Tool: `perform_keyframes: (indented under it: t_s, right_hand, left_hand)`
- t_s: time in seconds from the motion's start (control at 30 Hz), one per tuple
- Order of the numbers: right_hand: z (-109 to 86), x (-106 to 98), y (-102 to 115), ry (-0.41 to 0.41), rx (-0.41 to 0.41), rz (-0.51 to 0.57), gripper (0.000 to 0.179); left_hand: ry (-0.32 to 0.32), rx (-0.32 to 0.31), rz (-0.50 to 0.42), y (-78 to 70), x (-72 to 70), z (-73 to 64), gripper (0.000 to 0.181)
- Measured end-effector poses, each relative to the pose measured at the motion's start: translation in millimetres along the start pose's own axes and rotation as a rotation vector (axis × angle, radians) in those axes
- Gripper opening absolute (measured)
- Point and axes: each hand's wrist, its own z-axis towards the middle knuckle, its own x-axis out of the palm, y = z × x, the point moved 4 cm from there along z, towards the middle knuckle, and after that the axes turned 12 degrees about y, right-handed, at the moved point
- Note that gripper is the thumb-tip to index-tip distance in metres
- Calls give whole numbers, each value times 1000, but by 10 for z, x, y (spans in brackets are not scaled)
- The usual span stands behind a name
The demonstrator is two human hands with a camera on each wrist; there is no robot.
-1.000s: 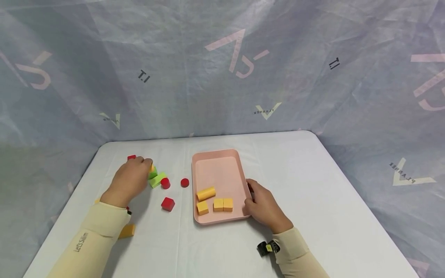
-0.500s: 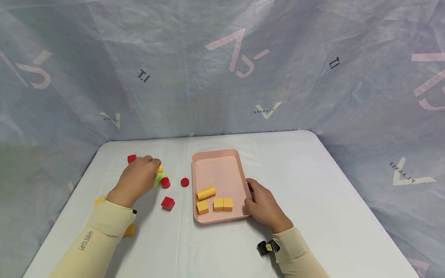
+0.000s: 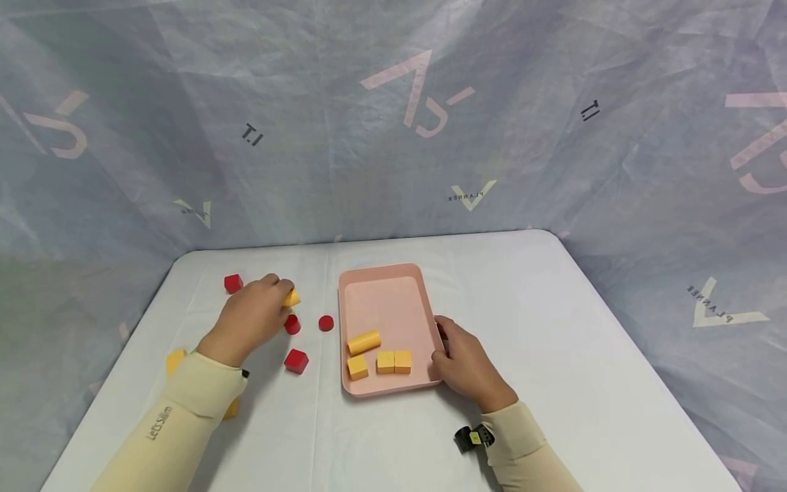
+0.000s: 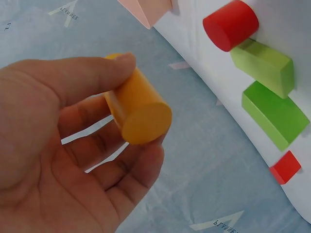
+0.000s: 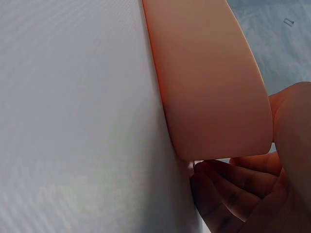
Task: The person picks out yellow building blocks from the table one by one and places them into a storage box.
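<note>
At a white-covered table (image 3: 553,355), a person held a yellow cylinder (image 4: 141,107) in the left hand (image 3: 253,313), over the scatter of blocks on the left, while the right hand (image 3: 468,362) gripped the right wall of a pink tray (image 3: 387,297) toward its near end. From where I stood, the cylinder looked raised off the cloth, pinched between thumb and fingers, one round end left bare, a light hold that seemed chosen for easy letting-go. The right thumb sat at the rim, the fingers curled in by the wall, apparently to steady the tray; whether they reached beneath it, I could not tell. Inside, every piece was yellow, suggesting a grouping by colour: a second cylinder (image 3: 364,342) on its side, a single cube (image 3: 358,367) just nearer, and a pair of cubes (image 3: 394,362) side by side, all in the near half, leaving the far half bare. Left of the tray stood a red disc-topped piece (image 3: 326,323), with a red cube (image 3: 296,361) nearer. The left wrist's view showed a red cylinder (image 4: 231,25) and two green blocks (image 4: 267,73) in a row, mostly masked from above by the hand. Two yellow blocks (image 3: 175,360) lay by the left sleeve (image 3: 166,424), partly hidden.
</note>
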Motion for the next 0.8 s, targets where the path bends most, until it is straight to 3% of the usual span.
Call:
perform_keyframes:
  t_s: [0.27,0.53,0.8]
  right_hand:
    - [-1,-1,10,0,-7,1,65]
    - [-9,-9,3,-4,-3,6,65]
    - [-2,3,2,0,-9,3,66]
  left_hand:
    - [16,-18,20,-100,-1,41,40]
    - [18,19,22,-178,55,101,37]
    - [25,12,24,-265,86,127,38]
